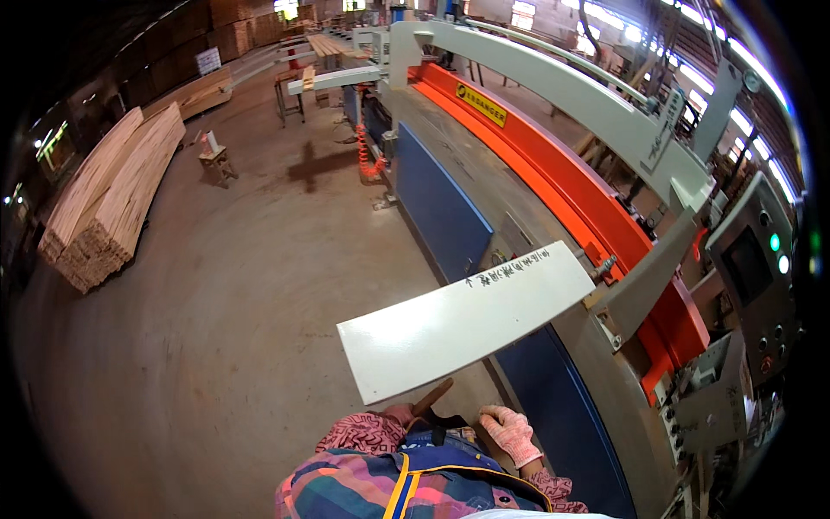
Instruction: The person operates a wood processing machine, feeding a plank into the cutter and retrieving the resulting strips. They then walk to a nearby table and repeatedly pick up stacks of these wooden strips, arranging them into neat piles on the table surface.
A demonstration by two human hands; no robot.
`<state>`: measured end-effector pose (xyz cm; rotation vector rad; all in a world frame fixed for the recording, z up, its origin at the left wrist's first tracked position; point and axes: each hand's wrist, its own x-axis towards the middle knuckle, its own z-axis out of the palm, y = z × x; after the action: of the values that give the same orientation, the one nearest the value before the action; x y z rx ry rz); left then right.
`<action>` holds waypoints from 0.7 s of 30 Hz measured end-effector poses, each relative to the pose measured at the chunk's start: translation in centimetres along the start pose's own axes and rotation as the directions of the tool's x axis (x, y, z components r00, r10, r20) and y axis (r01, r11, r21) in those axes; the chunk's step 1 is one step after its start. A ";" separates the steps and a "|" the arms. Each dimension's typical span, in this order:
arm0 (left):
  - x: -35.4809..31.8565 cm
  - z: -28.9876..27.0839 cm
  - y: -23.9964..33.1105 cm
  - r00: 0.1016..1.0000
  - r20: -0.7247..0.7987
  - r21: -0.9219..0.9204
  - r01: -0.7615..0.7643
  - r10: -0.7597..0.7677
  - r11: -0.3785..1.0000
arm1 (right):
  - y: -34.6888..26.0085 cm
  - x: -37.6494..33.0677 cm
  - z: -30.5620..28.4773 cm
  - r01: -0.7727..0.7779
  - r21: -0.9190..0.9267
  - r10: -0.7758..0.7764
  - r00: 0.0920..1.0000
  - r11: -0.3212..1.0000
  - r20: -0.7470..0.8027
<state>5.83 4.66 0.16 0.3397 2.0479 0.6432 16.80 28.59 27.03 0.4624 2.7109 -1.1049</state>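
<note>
My left hand is low in the view, just past a pink patterned cuff and mostly hidden by it. A slim brown stick-like piece juts from its fingers toward the white panel; its other end is hidden. On the right, my right hand wears a pink and white knitted glove. Its fingers are curled, and the palm side is out of sight. Beyond both hands a white panel with dark handwriting reaches out from the long machine. Neither hand touches the panel.
An orange-red beam and a pale overhead frame run along the machine, above blue side panels. A control box with lit green buttons stands right. Stacked boards and a small wooden stool are left.
</note>
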 end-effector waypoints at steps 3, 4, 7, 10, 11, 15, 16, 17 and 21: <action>0.6 -0.1 -2.1 0.999 -0.024 -0.017 -0.026 0.026 1.000 | 0.7 0.3 1.3 -0.050 0.011 0.049 0.997 0.999 0.052; 0.8 -0.4 -2.7 0.999 -0.027 -0.022 -0.043 0.042 0.999 | 0.5 0.4 1.8 -0.033 0.008 0.033 0.998 0.999 0.052; 0.2 -1.4 -2.5 0.999 -0.042 -0.002 0.007 -0.007 1.000 | 0.2 0.6 3.1 0.003 0.007 -0.003 0.999 1.000 0.044; -0.6 -1.7 -3.9 0.999 -0.046 -0.019 0.023 -0.024 1.000 | -1.1 1.1 4.7 -0.017 0.037 0.013 0.996 0.999 0.091; -0.8 -1.8 -4.2 0.999 -0.044 -0.020 0.029 -0.030 0.999 | -0.3 1.3 5.5 -0.011 0.040 0.007 0.995 0.999 0.097; -1.3 -0.9 -7.6 0.996 -0.047 -0.020 0.080 -0.080 0.997 | -2.4 1.6 6.4 -0.108 -0.016 0.109 0.973 0.994 0.204; -1.3 -0.8 -8.5 0.994 -0.044 -0.015 0.095 -0.096 0.995 | -3.1 1.5 6.4 -0.111 -0.034 0.116 0.970 0.993 0.213; -1.3 -0.3 -9.4 0.993 -0.043 -0.011 0.108 -0.108 0.994 | -3.6 1.6 6.5 -0.117 -0.053 0.125 0.968 0.992 0.220; -2.5 1.3 -12.0 0.989 -0.074 -0.013 0.128 -0.128 0.992 | -1.9 1.8 8.3 -0.053 -0.050 0.062 0.974 0.997 0.218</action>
<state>8.44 -5.98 -5.44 0.1794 2.1178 0.5935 14.80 21.80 21.87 0.3846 2.5082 -1.0146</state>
